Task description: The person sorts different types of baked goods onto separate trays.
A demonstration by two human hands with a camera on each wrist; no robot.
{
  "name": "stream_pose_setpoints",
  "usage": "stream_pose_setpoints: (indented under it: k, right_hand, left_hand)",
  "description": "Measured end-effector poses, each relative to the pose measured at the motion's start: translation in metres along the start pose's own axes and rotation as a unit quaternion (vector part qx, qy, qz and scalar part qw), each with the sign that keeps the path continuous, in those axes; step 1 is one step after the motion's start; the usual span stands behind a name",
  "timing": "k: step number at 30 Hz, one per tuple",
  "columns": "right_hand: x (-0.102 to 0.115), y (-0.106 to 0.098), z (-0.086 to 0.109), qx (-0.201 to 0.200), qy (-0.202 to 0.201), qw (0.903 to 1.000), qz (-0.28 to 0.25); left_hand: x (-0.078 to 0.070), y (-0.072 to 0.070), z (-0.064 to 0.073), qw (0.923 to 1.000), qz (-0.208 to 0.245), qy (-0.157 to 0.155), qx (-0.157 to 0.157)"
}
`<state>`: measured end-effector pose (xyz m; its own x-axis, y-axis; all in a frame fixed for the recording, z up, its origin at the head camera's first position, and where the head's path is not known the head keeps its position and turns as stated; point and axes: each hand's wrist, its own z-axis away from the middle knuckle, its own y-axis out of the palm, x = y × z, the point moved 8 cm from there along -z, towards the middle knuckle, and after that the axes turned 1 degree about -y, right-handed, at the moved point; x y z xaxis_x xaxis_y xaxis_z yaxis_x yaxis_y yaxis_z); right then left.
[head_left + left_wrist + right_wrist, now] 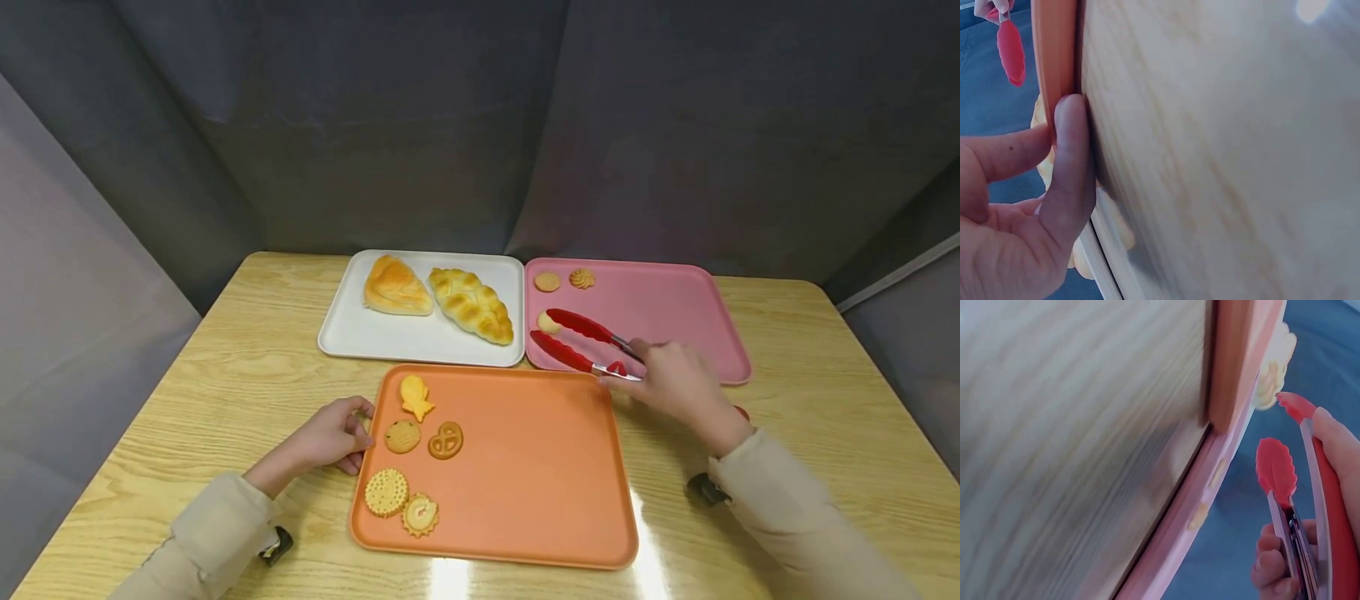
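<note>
My right hand grips red-tipped tongs, whose tips are spread apart over the left part of the pink tray. A small pale round cookie lies by the upper tip. In the right wrist view, thumb and fingers wrap the handles of the tongs. At the left rim of the orange tray, my left hand pinches the edge; the left wrist view shows its fingers against the tray wall. That tray bears a fish-shaped cookie, a pretzel cookie and several round ones.
Behind the orange tray, a white tray holds a triangular bread and a braided bread. A flat round cookie and a swirled cookie lie at the pink tray's back left. Dark cloth hangs behind the wooden table.
</note>
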<state>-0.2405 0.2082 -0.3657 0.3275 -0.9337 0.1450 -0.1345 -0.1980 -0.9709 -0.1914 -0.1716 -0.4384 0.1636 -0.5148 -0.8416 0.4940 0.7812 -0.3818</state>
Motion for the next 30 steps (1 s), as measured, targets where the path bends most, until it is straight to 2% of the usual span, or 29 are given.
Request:
stream_pose_setpoints:
  k: [7,22,30]
  right_hand:
    - [0.018,-0.001,0.007,0.012,-0.018,0.9996,-0.016]
    - [0.057,-0.007,0.016,0.028,-0.054,0.9981,-0.013]
    - [0.077,-0.007,0.020,0.021,-0.091,0.9956,-0.005]
  left_hand:
    - [0.001,0.000,-0.001,0.9999,-0.002,0.009,0.005]
    - [0.001,0.000,-0.001,1.0000,-0.004,0.006,0.003]
    - [0.001,0.000,0.000,0.9999,-0.002,0.008,0.005]
